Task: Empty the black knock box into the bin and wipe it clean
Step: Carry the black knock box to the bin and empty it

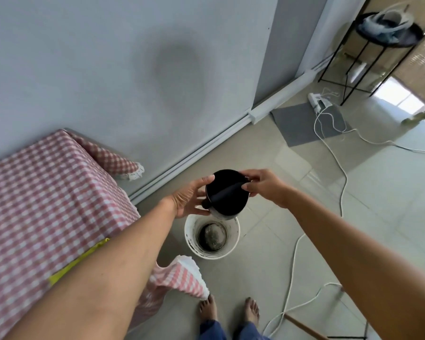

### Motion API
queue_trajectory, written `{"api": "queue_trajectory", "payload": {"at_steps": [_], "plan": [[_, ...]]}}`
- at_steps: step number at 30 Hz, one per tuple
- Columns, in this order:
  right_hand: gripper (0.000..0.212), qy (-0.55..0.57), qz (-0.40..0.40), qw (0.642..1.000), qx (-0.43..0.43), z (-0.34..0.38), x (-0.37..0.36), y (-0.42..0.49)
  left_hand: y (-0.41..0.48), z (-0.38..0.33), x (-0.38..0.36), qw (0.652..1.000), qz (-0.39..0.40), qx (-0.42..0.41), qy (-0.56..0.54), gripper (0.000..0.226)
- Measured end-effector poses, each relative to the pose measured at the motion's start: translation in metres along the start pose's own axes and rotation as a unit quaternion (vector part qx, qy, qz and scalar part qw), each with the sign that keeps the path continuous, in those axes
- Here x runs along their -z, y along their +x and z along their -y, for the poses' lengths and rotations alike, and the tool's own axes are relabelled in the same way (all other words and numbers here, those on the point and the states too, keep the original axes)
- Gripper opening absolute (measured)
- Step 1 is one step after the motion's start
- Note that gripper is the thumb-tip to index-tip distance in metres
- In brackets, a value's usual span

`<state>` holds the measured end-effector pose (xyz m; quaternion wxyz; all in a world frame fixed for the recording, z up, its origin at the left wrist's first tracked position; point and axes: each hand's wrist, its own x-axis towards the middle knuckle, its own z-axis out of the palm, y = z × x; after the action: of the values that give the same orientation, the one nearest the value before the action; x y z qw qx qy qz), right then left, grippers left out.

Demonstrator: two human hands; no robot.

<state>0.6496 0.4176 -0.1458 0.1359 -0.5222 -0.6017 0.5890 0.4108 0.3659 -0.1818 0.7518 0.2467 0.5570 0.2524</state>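
The black knock box [227,195] is a round dark container with a bar across its mouth, held in the air just above the bin. My left hand [189,197] cups its left side from below. My right hand [263,185] pinches the right end of the bar and rim. The box's mouth faces me and its inside looks dark. Below it on the floor stands the white bin [233,238], round and stained, with dark residue at its bottom.
A table with a pink checked cloth [47,197] stands at the left, with a yellow cloth [79,260] partly hidden under my left arm. White cables [339,165] run over the tiled floor at the right. My bare feet [228,311] stand near the bin.
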Motion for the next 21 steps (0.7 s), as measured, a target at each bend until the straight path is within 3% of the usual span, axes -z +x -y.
{"api": "queue_trajectory", "payload": {"at_steps": [5, 8, 15, 21], "plan": [[0.056, 0.04, -0.038, 0.998, 0.003, -0.016, 0.002, 0.022, 0.015, 0.01, -0.003, 0.999, -0.016, -0.047, -0.011, 0.067], [0.062, 0.084, -0.039, 0.995, -0.026, -0.039, -0.005, 0.032, 0.03, 0.028, -0.005, 0.996, -0.04, -0.066, -0.052, 0.07], [0.046, 0.14, 0.019, 0.986, -0.092, -0.115, -0.033, 0.062, 0.073, 0.081, -0.003, 0.981, -0.093, -0.073, -0.157, 0.06], [0.049, 0.129, 0.026, 0.984, -0.117, -0.171, -0.064, 0.101, 0.111, 0.131, 0.008, 0.977, -0.116, -0.051, -0.17, 0.053]]}}
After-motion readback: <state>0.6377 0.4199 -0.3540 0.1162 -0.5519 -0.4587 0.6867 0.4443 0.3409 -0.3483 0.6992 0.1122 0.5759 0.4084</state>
